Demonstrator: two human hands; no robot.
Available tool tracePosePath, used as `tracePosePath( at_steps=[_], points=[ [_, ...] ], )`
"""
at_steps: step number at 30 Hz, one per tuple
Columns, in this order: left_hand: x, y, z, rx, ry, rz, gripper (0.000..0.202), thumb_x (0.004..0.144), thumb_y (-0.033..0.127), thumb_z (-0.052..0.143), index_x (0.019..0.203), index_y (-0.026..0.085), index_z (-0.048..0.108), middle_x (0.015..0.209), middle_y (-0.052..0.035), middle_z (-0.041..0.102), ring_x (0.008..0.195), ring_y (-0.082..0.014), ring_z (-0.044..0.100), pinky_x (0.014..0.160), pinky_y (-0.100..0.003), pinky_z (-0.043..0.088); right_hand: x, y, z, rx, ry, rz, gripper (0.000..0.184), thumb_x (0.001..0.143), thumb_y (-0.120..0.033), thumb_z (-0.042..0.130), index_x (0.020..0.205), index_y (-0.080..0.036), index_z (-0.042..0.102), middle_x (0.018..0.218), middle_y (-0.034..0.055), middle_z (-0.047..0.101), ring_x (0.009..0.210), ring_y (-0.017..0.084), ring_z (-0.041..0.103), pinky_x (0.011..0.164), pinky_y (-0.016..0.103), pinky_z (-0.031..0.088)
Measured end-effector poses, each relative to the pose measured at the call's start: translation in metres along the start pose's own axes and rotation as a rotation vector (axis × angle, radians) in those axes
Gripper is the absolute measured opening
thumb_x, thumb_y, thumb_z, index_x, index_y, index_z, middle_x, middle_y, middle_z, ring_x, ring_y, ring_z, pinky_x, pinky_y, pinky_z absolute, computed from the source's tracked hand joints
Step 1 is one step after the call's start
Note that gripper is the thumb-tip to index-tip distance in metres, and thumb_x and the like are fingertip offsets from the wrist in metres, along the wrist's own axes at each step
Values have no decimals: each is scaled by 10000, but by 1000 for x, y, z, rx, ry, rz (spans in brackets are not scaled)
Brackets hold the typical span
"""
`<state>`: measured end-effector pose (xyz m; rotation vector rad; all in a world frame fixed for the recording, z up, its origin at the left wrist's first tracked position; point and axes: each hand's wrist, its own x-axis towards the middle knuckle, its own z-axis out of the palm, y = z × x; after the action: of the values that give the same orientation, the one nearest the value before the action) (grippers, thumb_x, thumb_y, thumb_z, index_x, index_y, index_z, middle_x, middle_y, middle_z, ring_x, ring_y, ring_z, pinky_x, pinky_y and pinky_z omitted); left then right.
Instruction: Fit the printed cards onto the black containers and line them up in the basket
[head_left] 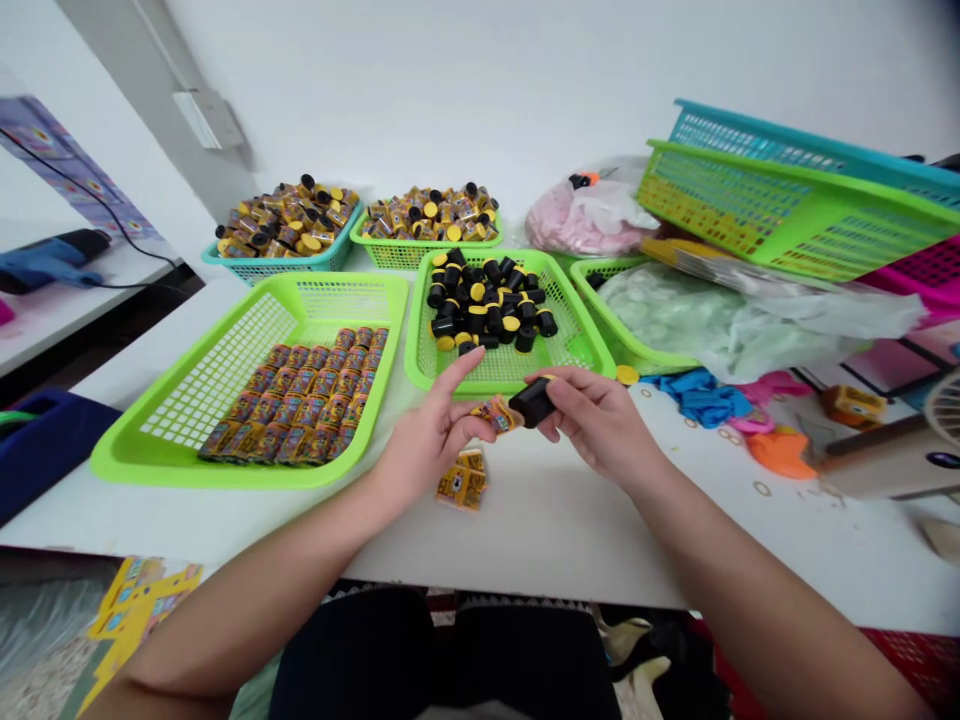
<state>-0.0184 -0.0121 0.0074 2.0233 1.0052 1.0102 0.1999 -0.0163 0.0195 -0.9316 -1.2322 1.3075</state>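
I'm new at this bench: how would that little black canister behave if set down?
The small black plastic canister is round, so likely rolls on its side. Probably light and stiff: the right hand pinches it undented.

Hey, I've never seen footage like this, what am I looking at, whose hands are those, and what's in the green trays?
No machine here: this is one picture, from a camera worn on a person's head, looking down at their own bare hands over a white table. The right hand holds a small black canister; the left hand pinches a yellow printed label beside it. A pile of spare labels lies just below. The left green tray holds neat rows of wrapped canisters; the middle tray holds loose black canisters, some with yellow caps. Two back baskets hold more wrapped ones.
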Motion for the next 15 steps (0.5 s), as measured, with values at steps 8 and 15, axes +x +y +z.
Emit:
tracePosePath(
  at_steps=[8, 15],
  points=[
    [-1, -4, 0, 22, -44, 29, 670, 943, 237, 579, 1543, 283, 283, 900, 13, 792, 815, -149, 748, 789, -225, 571, -3, 0, 3, -60, -29, -10, 316, 813, -499, 736, 938, -210, 720, 667, -6, 647, 501, 100, 536, 468, 258, 444],
    [2, 3, 4, -175, -70, -5, 859, 866, 346, 707, 1557, 307, 199, 1036, -33, 779, 852, -185, 752, 795, -295, 606, -3, 1, 4, -276, -59, -139, 335, 720, -388, 830, 987, -245, 689, 769, -6, 693, 652, 136, 643, 596, 286, 554]
  ],
)
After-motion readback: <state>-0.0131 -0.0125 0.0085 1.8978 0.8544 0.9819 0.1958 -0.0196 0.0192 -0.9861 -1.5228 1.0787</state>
